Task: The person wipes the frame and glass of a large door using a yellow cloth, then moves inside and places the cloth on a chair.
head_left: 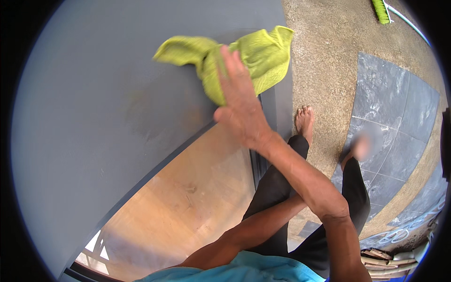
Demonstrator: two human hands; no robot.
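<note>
My right hand (239, 101) lies over a crumpled yellow-green cloth (270, 54) on a smooth grey panel (94, 94). Its fingers are stretched out along the cloth, slightly blurred, and the thumb stands apart beside it. Faint brownish smudges mark the panel left of the hand. From the lower edge my left forearm (253, 225) reaches up to the right and passes behind the right forearm, which hides the left hand.
Below the panel's dark edge is a glossy glass pane (188, 188) with brownish reflections. My bare feet stand at the right on pebbled ground (324, 61) and dark tiles (380, 94). A green-bristled brush (381, 11), a pale hose (411, 23) and stacked sticks (390, 265) lie farther off.
</note>
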